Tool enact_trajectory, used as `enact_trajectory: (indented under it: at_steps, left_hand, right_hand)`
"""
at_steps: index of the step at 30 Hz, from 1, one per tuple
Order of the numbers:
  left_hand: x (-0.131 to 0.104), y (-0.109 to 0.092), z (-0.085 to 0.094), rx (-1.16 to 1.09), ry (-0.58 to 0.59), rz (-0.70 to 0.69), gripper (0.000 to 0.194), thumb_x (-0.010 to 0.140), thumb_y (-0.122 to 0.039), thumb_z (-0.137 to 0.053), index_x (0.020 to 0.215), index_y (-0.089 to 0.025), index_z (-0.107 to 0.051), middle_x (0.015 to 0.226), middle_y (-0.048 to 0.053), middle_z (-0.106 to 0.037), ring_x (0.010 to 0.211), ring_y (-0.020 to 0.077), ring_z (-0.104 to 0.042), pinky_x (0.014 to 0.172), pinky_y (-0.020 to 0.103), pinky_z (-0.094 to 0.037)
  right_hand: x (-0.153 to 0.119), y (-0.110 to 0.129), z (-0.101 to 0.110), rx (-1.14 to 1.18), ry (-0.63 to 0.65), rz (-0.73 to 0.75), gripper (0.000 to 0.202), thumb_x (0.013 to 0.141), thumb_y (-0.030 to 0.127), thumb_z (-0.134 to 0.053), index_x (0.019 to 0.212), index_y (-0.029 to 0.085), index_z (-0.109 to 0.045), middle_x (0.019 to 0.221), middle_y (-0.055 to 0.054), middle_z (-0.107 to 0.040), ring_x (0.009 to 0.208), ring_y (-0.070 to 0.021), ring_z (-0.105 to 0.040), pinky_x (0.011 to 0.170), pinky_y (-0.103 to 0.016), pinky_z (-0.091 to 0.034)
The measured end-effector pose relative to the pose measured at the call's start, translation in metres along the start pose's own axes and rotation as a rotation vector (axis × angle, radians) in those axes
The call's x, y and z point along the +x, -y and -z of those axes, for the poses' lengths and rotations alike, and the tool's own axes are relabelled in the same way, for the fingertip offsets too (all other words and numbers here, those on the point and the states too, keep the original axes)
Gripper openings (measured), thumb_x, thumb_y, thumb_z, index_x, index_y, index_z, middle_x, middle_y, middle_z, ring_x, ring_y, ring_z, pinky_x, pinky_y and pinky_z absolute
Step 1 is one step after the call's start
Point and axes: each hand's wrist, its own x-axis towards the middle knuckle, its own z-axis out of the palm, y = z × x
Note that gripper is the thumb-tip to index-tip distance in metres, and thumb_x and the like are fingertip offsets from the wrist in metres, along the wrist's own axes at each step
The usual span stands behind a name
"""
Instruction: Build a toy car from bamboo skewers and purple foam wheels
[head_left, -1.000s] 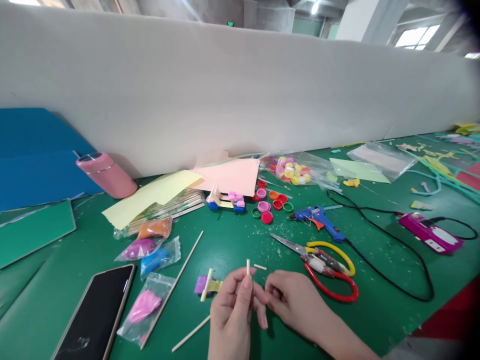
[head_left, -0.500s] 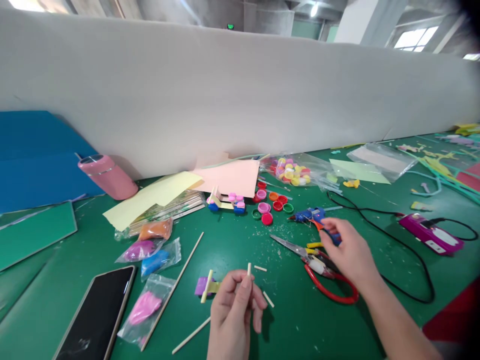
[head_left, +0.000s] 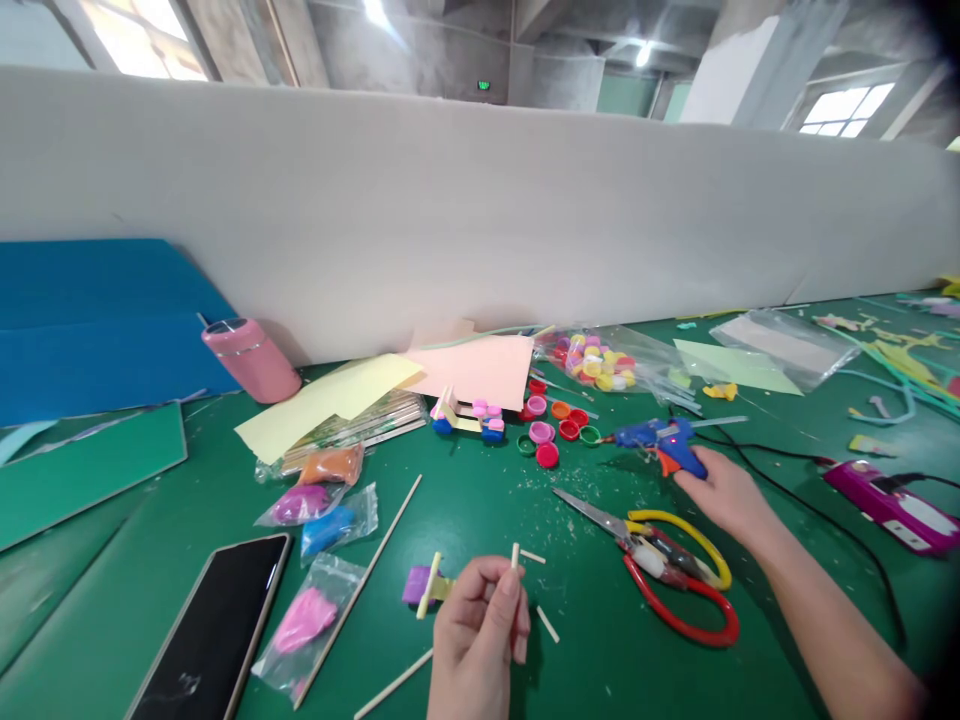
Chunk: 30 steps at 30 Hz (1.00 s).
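My left hand pinches a short wooden stick upright between thumb and fingers. My right hand is closed round the handle of a blue hot glue gun, whose nozzle points left and whose orange trigger shows beneath. A clear glue stick pokes out of its back. Below the gun lie scissors with red and yellow handles. Just left of my left hand sits a purple piece with a pale crossbar. Two short cut sticks rest to the right of that hand.
Bottle caps and a small toy-like assembly lie farther back. Clay bags, a long stick and a phone are at the left. A black cord and a purple power strip lie right.
My right hand has taken the glue gun by its handle and shifted it right, away from the caps. My left hand still holds the short stick. The view has tilted up slightly.
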Motion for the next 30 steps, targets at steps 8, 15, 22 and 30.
enact_trajectory:
  at_steps: [8, 15, 22, 30]
  left_hand:
    - [-0.002, -0.003, 0.0, -0.025, 0.072, 0.014, 0.019, 0.072, -0.033, -0.066, 0.071, -0.015, -0.06, 0.044, -0.005, -0.051, 0.037, 0.0037, -0.039, 0.037, 0.014, -0.025]
    - [-0.003, -0.01, 0.0, -0.069, 0.072, 0.005, 0.016, 0.075, -0.031, -0.064, 0.072, -0.015, -0.06, 0.044, -0.003, -0.054, 0.036, 0.0043, -0.04, 0.037, 0.014, -0.027]
    - [-0.002, -0.013, 0.003, -0.135, 0.09, 0.0, 0.015, 0.077, -0.029, -0.061, 0.073, -0.015, -0.06, 0.045, -0.002, -0.055, 0.037, 0.0058, -0.042, 0.036, 0.014, -0.029]
    - [-0.003, -0.016, 0.003, -0.163, 0.12, 0.023, 0.012, 0.079, -0.028, -0.058, 0.078, -0.015, -0.056, 0.046, -0.001, -0.057, 0.038, 0.0068, -0.044, 0.036, 0.015, -0.031]
  right_hand:
    - [-0.05, 0.05, 0.027, 0.689, 0.353, 0.056, 0.023, 0.08, 0.037, -0.052, 0.095, 0.02, -0.052, 0.072, -0.004, -0.062, 0.063, -0.0183, -0.059, 0.056, -0.027, -0.048]
    - [-0.095, 0.075, 0.016, 0.637, 0.488, 0.179, 0.015, 0.082, 0.033, -0.055, 0.073, 0.021, -0.054, 0.065, -0.001, -0.057, 0.058, -0.0143, -0.053, 0.053, -0.023, -0.048]
    - [-0.119, 0.081, 0.007, 0.361, 0.398, 0.272, 0.023, 0.08, 0.038, -0.053, 0.091, 0.021, -0.064, 0.059, -0.001, -0.059, 0.051, -0.0158, -0.056, 0.045, -0.021, -0.049]
    - [-0.123, 0.084, 0.005, 0.261, 0.329, 0.305, 0.027, 0.08, 0.04, -0.052, 0.089, 0.02, -0.067, 0.054, -0.001, -0.056, 0.046, -0.0151, -0.054, 0.041, -0.02, -0.047]
